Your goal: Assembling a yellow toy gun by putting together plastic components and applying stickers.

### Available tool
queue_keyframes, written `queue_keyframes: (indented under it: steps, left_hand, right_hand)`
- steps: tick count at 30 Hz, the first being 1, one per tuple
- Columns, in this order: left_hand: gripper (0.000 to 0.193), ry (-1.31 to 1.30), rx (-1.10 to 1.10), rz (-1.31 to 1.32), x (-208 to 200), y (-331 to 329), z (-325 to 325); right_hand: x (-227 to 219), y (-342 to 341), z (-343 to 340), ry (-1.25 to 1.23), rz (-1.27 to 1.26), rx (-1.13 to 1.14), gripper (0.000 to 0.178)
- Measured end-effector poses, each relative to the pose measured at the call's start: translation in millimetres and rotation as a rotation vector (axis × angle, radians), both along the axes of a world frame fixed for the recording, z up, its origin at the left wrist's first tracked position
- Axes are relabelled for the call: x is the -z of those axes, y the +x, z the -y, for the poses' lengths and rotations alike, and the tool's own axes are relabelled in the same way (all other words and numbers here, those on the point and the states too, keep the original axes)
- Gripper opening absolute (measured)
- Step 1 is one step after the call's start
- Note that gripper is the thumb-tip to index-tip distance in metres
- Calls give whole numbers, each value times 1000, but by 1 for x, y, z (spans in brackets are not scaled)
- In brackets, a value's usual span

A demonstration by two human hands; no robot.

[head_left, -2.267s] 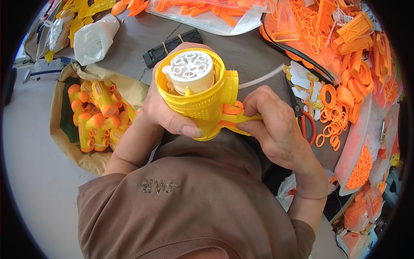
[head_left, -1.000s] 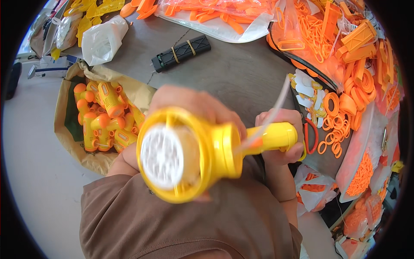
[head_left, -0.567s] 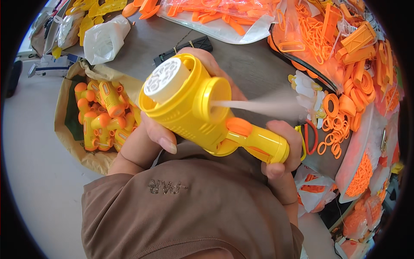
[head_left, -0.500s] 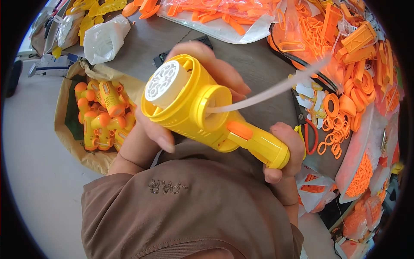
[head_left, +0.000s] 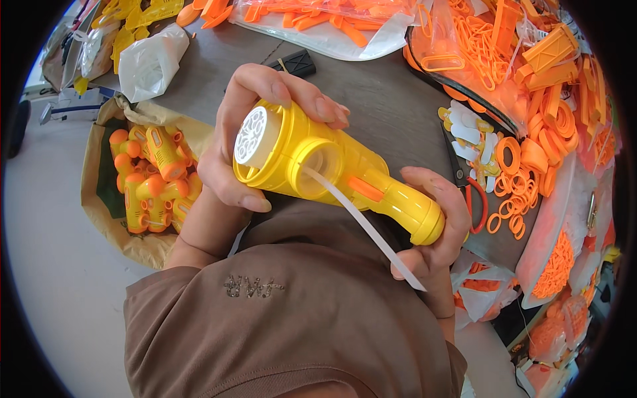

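I hold a yellow toy bubble gun [head_left: 361, 159] between both hands, in front of my brown shirt. My left hand [head_left: 232, 142] wraps around its wide end, with the thumb below and the fingers over the top. A white disc with a ring pattern [head_left: 257, 137] sits inside that wide end. At the other end, my right hand [head_left: 448, 212] grips the tip of the handle. An orange trigger [head_left: 365, 189] shows on the handle's side. From a round opening in the body, a pale flexible tube [head_left: 368, 229] hangs down toward my right thumb.
An open brown bag [head_left: 99, 219] on the left holds several yellow-and-orange toys. Red-handled scissors [head_left: 476, 205] lie beside orange rings [head_left: 517, 202] on the grey table [head_left: 398, 99]. A black object [head_left: 295, 64] lies behind the toy. Bags of orange parts crowd the right.
The pale tube has swung from pointing up and right to hanging down and right. The toy has turned slightly, and my left fingers have shifted around its wide end.
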State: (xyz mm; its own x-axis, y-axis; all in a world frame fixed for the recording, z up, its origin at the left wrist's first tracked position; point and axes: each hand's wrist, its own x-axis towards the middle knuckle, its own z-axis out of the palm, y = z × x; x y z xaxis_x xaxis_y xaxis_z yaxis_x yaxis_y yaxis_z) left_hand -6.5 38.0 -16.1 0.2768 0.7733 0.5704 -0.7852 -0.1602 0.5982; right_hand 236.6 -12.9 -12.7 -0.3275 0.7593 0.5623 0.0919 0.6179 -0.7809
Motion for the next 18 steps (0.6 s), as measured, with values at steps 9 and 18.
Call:
queue_keyframes:
  steps: [9, 18]
  left_hand:
    - [74, 48, -88, -76, -2, -1, 3]
    - [81, -25, -186, -304, -15, 3, 13]
  right_hand:
    - [-4, -1, -2, 50, 90, 22, 68]
    - [-2, -9, -5, 9, 12, 160, 53]
